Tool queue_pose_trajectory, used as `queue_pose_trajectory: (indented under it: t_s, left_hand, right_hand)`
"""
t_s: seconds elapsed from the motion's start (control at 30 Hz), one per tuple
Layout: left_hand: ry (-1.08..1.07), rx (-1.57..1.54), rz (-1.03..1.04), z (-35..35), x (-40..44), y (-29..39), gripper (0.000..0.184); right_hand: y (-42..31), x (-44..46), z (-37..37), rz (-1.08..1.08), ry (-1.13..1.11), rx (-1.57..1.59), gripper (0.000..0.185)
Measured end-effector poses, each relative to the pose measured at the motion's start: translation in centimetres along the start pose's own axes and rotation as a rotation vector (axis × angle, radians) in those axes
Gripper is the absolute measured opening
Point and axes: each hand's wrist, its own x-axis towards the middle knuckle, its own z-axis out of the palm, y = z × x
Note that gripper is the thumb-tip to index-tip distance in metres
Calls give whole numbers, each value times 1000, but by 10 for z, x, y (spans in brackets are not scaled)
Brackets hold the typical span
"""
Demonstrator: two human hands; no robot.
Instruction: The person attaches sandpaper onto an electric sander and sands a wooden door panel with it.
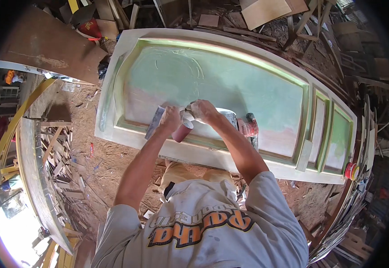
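Note:
A curled strip of reddish-brown sandpaper (183, 131) with a pale back hangs between my hands over the door's near edge. My left hand (171, 118) has its fingers closed on the strip's left side. From the right, my right hand (203, 110) pinches its upper part close by. Under both hands lies a large panelled wooden door (270, 96), its recessed panel coated in patchy green and white. A flat grey rectangular piece (154, 123) is just left of my left hand; whether I touch it is unclear. To the right, a red power sander (249, 128) rests on the door.
A red and yellow tin (352, 171) stands by the door's right end. Brown board (51, 49) lies at upper left. Scrap wood (65, 169) is heaped on the left, with more timber behind and to the right. Sawdust covers the ground (100, 156).

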Motion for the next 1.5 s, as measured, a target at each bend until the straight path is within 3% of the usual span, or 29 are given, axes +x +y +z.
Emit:
queue_pose_trajectory:
  t_s: [0.03, 0.13, 0.2, 0.27, 0.43, 0.53, 0.6, 0.63, 0.7, 0.77, 0.83, 0.9, 0.97, 1.03, 1.13, 1.2, 1.27, 1.3, 1.37, 1.47, 1.5]
  left_hand:
    - [3, -6, -4, -2, -1, 2, 35]
    - [51, -227, -20, 5, -3, 3, 37]
    - [310, -61, -12, 10, -12, 9, 31]
    - [268, -137, 21, 1, -14, 12, 29]
    - [278, -304, 95, -27, -22, 33, 28]
    - [226, -406, 34, -26, -18, 36, 28]
    - [263, -412, -172, -20, -12, 38, 23]
    - [259, -414, -174, -18, -9, 35, 23]
    - [102, -588, -247, -16, 0, 29, 24]
    - [81, -654, -263, -13, 4, 26, 24]
    - [68, -718, -278, -6, 10, 17, 24]
    - [7, -753, -290, 6, 16, 6, 26]
    - [37, -598, -202, 20, 33, -9, 26]
    - [38, -451, -122, 19, 33, -9, 27]
    - [-109, -652, -48, -2, 33, 3, 32]
    - [-230, -422, 37, -12, 30, 4, 36]
    - [-211, -279, 58, 9, 36, -10, 34]
    - [-195, -137, 78, 16, 38, -16, 32]
    - [-162, -195, 102, -5, 26, -4, 31]
    - [-165, -268, 120, -23, 19, 4, 30]
    - [-192, -279, 107, -24, 20, -1, 32]
  right_hand:
    - [6, 2, 5, -99, 87, 1, 19]
    - [15, 2, 10, -79, 42, 20, 18]
    - [17, 5, 10, -73, 3, -30, 18]
    - [16, 3, 13, -63, -41, -73, 18]
    - [-4, -2, -7, -69, 115, 114, 12]
    - [0, -3, 2, -186, 211, 109, 9]
    - [4, -6, 11, -208, 248, 57, 9]
    - [5, -8, 16, -227, 286, 6, 10]
    - [7, -13, 19, -228, 268, -49, 14]
    - [5, -18, 18, -234, 250, -105, 18]
    - [5, -18, 22, -410, 441, -136, 7]
    - [7, -21, 40, -442, 470, -143, 9]
    - [7, -24, 36, -457, 521, -66, 17]
    - [4, -30, 21, -379, 503, -29, 16]
    - [5, -25, 11, -231, 445, 30, 10]
    - [7, -16, 8, -145, 381, 35, 6]
    - [2, -10, -8, -140, 350, 112, 8]
    - [-8, -8, -29, -7, 147, 143, 12]
    - [-19, -2, -55, 162, -152, 136, 25]
    - [-5, 5, -34, 97, -68, 24, 26]
    - [-4, 18, -30, 69, -233, -67, 25]
